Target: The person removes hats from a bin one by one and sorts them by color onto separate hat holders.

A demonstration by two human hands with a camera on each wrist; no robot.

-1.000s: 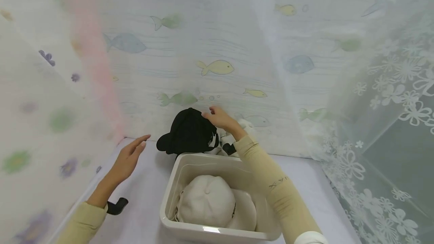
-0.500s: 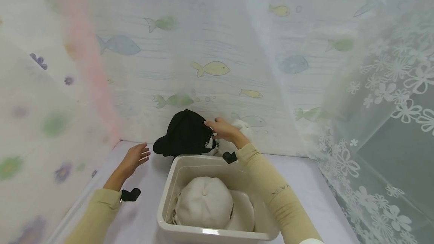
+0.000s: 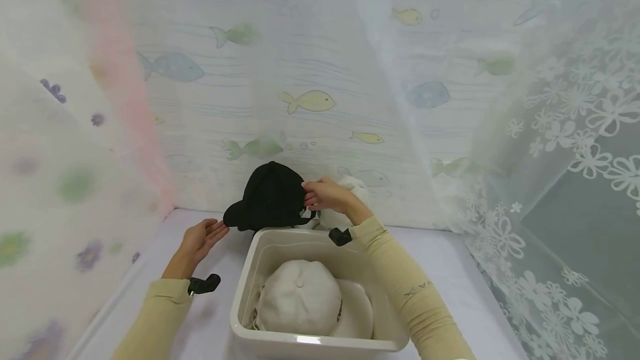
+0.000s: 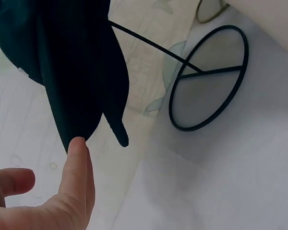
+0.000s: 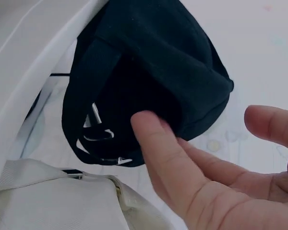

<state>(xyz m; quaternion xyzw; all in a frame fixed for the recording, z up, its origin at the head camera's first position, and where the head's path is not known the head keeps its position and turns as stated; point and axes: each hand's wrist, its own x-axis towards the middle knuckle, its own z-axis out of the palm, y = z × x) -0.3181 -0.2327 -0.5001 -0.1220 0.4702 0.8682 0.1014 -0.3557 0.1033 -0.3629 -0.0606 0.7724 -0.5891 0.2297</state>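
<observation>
A black baseball cap (image 3: 270, 196) sits on a thin black wire stand (image 4: 216, 71) behind the bin, its brim to the left. My left hand (image 3: 202, 240) has its fingers straight, fingertips touching the brim's edge, thumb apart. At the cap's back, my right hand (image 3: 330, 194) reaches with extended fingers by the opening above the adjustable strap; its thumb stands off the cloth. Whether those fingertips press the cap I cannot tell. An off-white cap (image 3: 300, 299) lies in the beige plastic bin (image 3: 320, 341) in front.
Another white cap (image 3: 354, 186) stands behind my right hand, partly hidden by it. A white cloth covers the table (image 3: 435, 260). Sheer curtains with fish and flower prints (image 3: 310, 60) hang behind and at both sides.
My left hand has moved right and turned palm up, reaching the brim. My right hand has come down from above the cap to its back opening. The view has shifted slightly.
</observation>
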